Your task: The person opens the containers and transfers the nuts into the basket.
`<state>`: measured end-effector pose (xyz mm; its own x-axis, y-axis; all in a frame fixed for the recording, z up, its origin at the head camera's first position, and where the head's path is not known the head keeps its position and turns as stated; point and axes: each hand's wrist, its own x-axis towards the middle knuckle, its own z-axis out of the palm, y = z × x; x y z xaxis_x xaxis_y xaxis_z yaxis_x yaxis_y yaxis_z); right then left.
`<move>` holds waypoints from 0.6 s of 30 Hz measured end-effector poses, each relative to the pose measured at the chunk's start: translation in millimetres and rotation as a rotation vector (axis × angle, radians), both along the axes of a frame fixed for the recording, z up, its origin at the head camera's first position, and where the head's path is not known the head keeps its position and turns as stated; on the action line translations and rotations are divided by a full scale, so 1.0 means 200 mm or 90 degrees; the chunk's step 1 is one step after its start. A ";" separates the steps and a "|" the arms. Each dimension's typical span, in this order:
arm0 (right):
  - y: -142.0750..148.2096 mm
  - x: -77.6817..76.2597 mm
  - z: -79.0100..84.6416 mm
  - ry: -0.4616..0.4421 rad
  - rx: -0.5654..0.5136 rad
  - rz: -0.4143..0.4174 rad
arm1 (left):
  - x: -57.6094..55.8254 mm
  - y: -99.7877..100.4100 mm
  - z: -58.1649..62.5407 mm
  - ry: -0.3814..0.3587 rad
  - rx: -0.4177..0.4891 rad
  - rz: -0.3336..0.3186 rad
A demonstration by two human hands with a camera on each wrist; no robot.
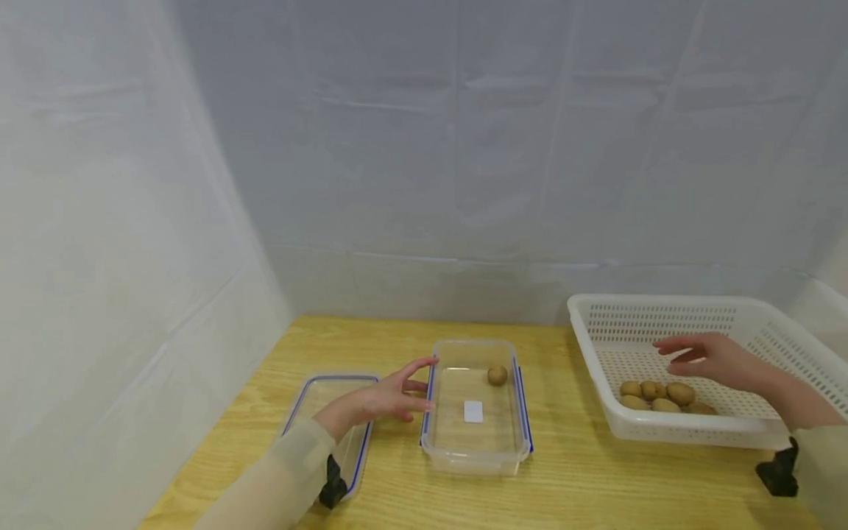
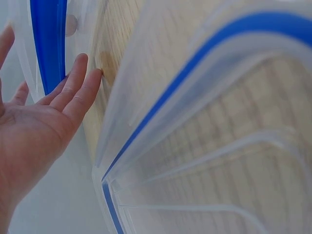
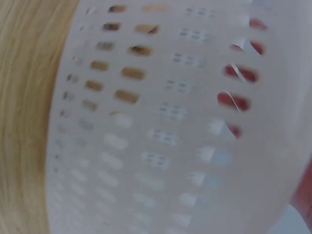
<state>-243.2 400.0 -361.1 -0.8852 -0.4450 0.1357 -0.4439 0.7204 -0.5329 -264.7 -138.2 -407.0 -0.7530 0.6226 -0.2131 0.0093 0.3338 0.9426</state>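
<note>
My left hand (image 1: 383, 401), fingers spread, rests its fingertips at the left rim of a clear plastic food container (image 1: 473, 455). Inside that container, toward its far right corner, lies one small potato (image 1: 497, 375); a white label (image 1: 473, 411) shows on the bottom. In the left wrist view, the fingers of the hand (image 2: 44, 122) lie beside a blue latch (image 2: 48, 44). My right hand (image 1: 718, 364) hovers over the white basket (image 1: 662, 300) with loosely bent, empty fingers. Several potatoes (image 1: 680, 394) sit below it in the basket's near left corner.
A clear lid (image 1: 324, 401) with a blue seal lies left of the container, partly under my left forearm. In the right wrist view, the slotted basket wall (image 3: 161, 126) blocks most of the hand. White sheeting (image 1: 424, 184) hangs behind the wooden table (image 1: 556, 486).
</note>
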 end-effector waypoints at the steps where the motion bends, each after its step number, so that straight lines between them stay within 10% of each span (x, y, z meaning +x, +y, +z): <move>1: -0.02 0.00 0.02 0.005 0.007 -0.003 | 0.00 0.00 0.00 0.000 0.002 -0.001; 18: -0.40 -0.01 0.28 0.005 -0.005 0.067 | -0.01 0.01 0.00 -0.002 0.003 -0.001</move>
<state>-244.4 320.6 -305.7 -0.8327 -0.5340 0.1463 -0.5209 0.6660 -0.5339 -267.0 -135.5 -407.2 -0.7512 0.6249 -0.2124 0.0067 0.3289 0.9443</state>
